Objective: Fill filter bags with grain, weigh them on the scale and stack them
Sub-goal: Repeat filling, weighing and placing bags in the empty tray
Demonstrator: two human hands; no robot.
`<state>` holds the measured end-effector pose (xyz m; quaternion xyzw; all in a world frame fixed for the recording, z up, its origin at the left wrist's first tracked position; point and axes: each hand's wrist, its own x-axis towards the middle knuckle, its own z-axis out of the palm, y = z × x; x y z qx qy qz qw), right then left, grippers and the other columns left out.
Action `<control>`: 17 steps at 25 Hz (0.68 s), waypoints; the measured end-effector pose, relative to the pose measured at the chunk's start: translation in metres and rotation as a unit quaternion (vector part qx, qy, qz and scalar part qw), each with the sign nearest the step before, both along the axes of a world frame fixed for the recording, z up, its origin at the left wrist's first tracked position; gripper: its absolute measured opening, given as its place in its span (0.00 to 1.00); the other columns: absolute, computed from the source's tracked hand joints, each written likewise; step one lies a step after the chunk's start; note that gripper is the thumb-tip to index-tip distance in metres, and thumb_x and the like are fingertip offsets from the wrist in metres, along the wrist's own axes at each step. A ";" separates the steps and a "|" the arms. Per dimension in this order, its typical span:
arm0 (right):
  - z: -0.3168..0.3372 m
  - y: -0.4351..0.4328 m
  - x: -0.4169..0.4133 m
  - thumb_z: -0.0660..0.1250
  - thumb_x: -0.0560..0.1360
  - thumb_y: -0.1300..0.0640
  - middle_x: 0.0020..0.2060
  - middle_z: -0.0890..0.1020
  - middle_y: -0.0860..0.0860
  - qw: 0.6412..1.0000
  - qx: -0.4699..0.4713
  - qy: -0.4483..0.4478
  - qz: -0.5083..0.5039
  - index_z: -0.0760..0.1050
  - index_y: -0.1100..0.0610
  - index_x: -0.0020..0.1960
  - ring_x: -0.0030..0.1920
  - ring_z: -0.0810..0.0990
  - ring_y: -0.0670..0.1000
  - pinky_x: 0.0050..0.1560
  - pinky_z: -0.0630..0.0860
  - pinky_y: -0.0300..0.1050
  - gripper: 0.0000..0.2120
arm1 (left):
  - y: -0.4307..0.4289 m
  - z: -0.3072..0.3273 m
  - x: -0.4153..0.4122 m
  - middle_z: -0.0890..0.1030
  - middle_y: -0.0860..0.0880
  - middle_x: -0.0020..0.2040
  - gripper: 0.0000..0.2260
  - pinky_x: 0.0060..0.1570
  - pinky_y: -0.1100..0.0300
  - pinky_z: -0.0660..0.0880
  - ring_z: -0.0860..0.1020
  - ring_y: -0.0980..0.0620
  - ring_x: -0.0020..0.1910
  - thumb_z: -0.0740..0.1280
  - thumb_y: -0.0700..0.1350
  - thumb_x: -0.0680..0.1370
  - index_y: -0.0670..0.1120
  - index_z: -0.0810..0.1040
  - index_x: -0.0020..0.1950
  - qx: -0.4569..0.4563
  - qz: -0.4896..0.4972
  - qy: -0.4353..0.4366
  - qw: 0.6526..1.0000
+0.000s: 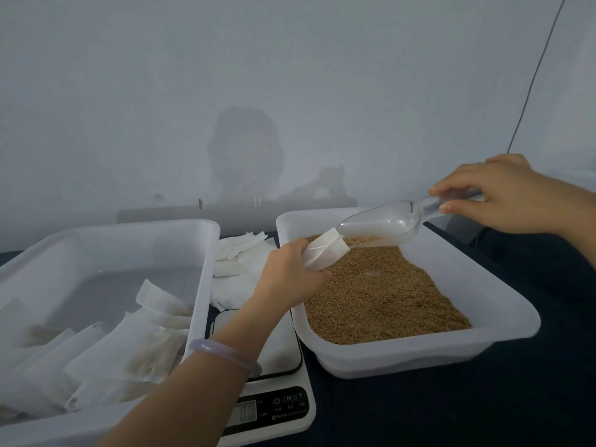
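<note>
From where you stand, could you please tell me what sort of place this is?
Most likely a small hand-packing bench set against a plain wall. A digital scale sits between a white tray of loose grain and a second tray holding filled filter bags.

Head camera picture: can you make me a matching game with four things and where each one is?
Things:
1 scoop
2 filter bag
3 scale
4 grain

Places:
a in the left hand
b in the right tray
c in the right hand
d next to the left tray

Pairs: 1-c, 2-a, 3-d, 4-b
</note>
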<state>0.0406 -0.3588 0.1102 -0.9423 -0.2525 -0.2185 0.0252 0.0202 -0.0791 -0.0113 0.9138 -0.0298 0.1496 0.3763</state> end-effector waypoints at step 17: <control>-0.067 -0.006 0.008 0.70 0.72 0.50 0.46 0.79 0.40 0.948 0.170 0.265 -0.055 0.75 0.42 0.46 0.47 0.76 0.38 0.43 0.69 0.34 0.05 | 0.011 0.021 -0.024 0.79 0.45 0.38 0.05 0.37 0.58 0.80 0.79 0.52 0.33 0.70 0.40 0.75 0.42 0.78 0.48 -0.404 -0.097 0.113 0.902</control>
